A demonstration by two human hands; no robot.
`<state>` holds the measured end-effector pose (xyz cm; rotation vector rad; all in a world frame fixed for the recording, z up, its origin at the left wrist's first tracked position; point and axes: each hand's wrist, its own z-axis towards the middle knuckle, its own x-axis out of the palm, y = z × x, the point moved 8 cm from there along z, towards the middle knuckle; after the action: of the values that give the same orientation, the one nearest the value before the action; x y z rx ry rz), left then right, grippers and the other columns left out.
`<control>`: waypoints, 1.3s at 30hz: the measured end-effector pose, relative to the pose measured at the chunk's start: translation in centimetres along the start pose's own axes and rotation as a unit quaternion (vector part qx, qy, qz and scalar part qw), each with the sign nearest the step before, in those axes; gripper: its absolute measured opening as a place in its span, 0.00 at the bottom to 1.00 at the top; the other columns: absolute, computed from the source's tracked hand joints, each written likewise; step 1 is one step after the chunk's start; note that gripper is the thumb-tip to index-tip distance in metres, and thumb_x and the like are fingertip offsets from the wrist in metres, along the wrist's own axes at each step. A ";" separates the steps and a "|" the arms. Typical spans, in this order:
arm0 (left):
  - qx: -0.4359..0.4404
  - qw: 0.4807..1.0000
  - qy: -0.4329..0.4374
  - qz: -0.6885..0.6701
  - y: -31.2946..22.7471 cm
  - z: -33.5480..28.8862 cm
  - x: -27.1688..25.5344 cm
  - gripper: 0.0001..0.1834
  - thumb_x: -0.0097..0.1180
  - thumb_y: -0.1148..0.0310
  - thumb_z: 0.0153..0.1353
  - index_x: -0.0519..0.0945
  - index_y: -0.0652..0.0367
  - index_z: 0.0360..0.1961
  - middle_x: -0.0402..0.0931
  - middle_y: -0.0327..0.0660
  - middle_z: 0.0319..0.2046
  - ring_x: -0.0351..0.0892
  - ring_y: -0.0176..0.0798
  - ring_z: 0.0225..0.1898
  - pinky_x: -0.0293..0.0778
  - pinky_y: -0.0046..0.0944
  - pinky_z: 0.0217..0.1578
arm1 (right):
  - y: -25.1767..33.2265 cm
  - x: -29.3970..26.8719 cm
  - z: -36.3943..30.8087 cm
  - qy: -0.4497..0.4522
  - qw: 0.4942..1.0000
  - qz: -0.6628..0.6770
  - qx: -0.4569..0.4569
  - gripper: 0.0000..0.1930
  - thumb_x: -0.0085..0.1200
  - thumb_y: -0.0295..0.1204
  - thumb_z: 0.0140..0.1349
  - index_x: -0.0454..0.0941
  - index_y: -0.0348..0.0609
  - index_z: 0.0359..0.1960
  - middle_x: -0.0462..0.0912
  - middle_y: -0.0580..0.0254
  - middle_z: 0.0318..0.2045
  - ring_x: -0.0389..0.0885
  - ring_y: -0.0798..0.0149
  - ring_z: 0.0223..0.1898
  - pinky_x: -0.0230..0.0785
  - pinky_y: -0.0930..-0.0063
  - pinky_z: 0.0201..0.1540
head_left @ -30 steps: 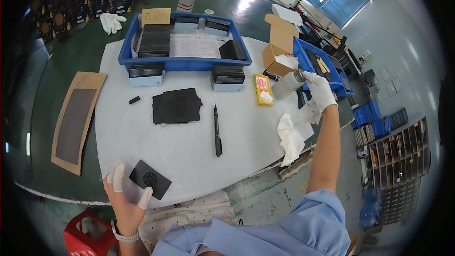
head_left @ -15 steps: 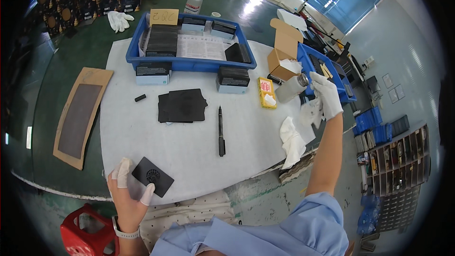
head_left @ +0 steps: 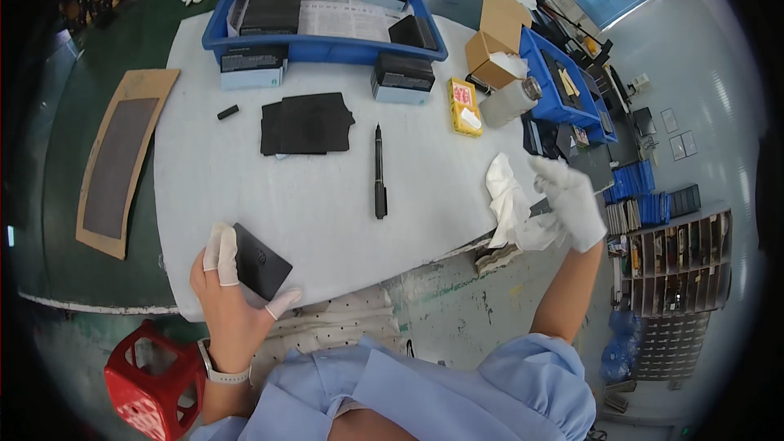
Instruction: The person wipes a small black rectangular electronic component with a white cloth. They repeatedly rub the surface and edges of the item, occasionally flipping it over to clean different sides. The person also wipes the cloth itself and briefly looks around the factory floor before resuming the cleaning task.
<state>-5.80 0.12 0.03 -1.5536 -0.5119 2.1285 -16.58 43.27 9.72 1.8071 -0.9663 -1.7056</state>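
My left hand [head_left: 233, 306], with white finger cots on its thumb and some fingers, grips a black card [head_left: 260, 265] by its edges at the table's near left. A round dark mark shows faintly on the card. My right hand [head_left: 572, 204], in a white glove, is closed on a thin, whitish, see-through wipe [head_left: 543, 231] past the table's right edge. Beside it a crumpled white cloth [head_left: 506, 196] lies on the table edge. A black marker pen [head_left: 380, 171] lies uncapped mid-table, its cap [head_left: 228, 113] farther left. Several black cards [head_left: 306, 124] lie in a loose pile.
A blue tray [head_left: 327, 49] of black card stacks stands at the back, small boxes [head_left: 403, 77] before it. To the right are a yellow packet [head_left: 465, 106], a bottle [head_left: 510, 104] and an open carton [head_left: 490, 61]. A cardboard-framed dark panel [head_left: 122, 163] lies left, above a red stool [head_left: 155, 384].
My right hand has drawn back from beside the bottle toward me with the wipe. My left fingers have come up along the card, which has tilted. The whole view has shifted downward.
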 end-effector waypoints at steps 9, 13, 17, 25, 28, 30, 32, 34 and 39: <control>0.018 1.000 -0.009 -0.014 -0.2 0.2 -0.1 0.60 0.75 0.50 0.31 0.59 0.63 0.66 0.61 0.53 0.61 0.61 0.59 0.57 0.58 0.53 0.58 | -4.0 6.1 -1.7 -0.033 0.889 -0.458 -0.002 0.10 0.44 0.25 0.62 0.77 0.37 0.40 0.79 0.39 0.41 0.80 0.43 0.43 0.72 0.60 0.43; 0.002 1.000 -0.009 0.005 -0.3 0.4 -0.1 0.63 0.76 0.48 0.28 0.58 0.65 0.65 0.60 0.55 0.62 0.60 0.60 0.59 0.57 0.54 0.60 | -5.9 6.0 -1.7 0.007 0.866 -0.500 -0.004 0.14 0.43 0.32 0.64 0.78 0.35 0.40 0.79 0.37 0.38 0.78 0.40 0.42 0.71 0.52 0.45; -0.001 0.999 -0.002 -0.032 -0.5 0.4 -0.4 0.58 0.76 0.55 0.30 0.61 0.66 0.64 0.63 0.56 0.59 0.63 0.59 0.56 0.58 0.54 0.56 | -6.1 4.4 -1.2 0.107 0.893 -0.429 0.086 0.24 0.43 0.29 0.67 0.62 0.43 0.66 0.68 0.50 0.63 0.69 0.65 0.61 0.60 0.80 0.61; 0.028 0.999 0.028 -0.036 0.4 -0.5 0.2 0.62 0.76 0.49 0.29 0.58 0.64 0.66 0.65 0.50 0.58 0.63 0.55 0.55 0.58 0.51 0.57 | -6.0 5.1 -1.0 0.022 0.881 -0.472 -0.005 0.16 0.45 0.29 0.65 0.73 0.34 0.51 0.77 0.42 0.47 0.77 0.52 0.50 0.67 0.67 0.52; 0.027 0.998 0.028 -0.049 0.5 -0.6 0.1 0.61 0.78 0.53 0.29 0.59 0.63 0.66 0.65 0.48 0.58 0.63 0.54 0.55 0.58 0.51 0.56 | -5.4 4.5 -1.1 -0.030 0.906 -0.421 -0.020 0.15 0.46 0.30 0.64 0.77 0.31 0.45 0.81 0.39 0.41 0.80 0.47 0.45 0.70 0.63 0.49; 0.024 0.997 0.013 -0.077 0.4 -0.3 -0.5 0.60 0.78 0.56 0.30 0.59 0.62 0.65 0.66 0.47 0.57 0.64 0.54 0.55 0.57 0.49 0.56 | -4.6 4.1 -1.2 -0.063 0.946 -0.317 -0.013 0.14 0.47 0.25 0.62 0.78 0.33 0.47 0.81 0.44 0.43 0.80 0.53 0.47 0.69 0.66 0.50; 0.024 0.995 -0.004 -0.100 0.4 -0.1 -0.8 0.58 0.78 0.58 0.31 0.60 0.62 0.65 0.66 0.47 0.56 0.64 0.53 0.55 0.57 0.49 0.56 | -2.7 4.9 -1.9 -0.071 0.983 -0.171 -0.012 0.15 0.51 0.22 0.58 0.79 0.33 0.47 0.81 0.53 0.41 0.79 0.60 0.45 0.68 0.70 0.50; 0.031 0.991 -0.020 -0.127 0.6 -0.1 -0.8 0.57 0.77 0.59 0.32 0.60 0.63 0.64 0.66 0.49 0.56 0.65 0.54 0.54 0.55 0.51 0.55 | 0.8 8.2 -3.7 0.035 0.986 -0.144 -0.072 0.16 0.54 0.23 0.55 0.79 0.33 0.46 0.81 0.54 0.39 0.79 0.60 0.43 0.69 0.72 0.49; 0.018 0.997 -0.040 -0.068 0.3 -0.1 -0.7 0.56 0.76 0.55 0.32 0.62 0.63 0.63 0.70 0.47 0.53 0.68 0.51 0.51 0.55 0.48 0.51 | 9.1 19.6 -7.2 0.260 0.907 -0.129 -0.304 0.19 0.58 0.26 0.48 0.79 0.37 0.45 0.80 0.57 0.33 0.78 0.57 0.34 0.72 0.67 0.40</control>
<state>-5.62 -0.54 0.36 -1.3772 -0.5864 2.0905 -11.47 21.67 4.55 1.8342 0.0387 -1.3251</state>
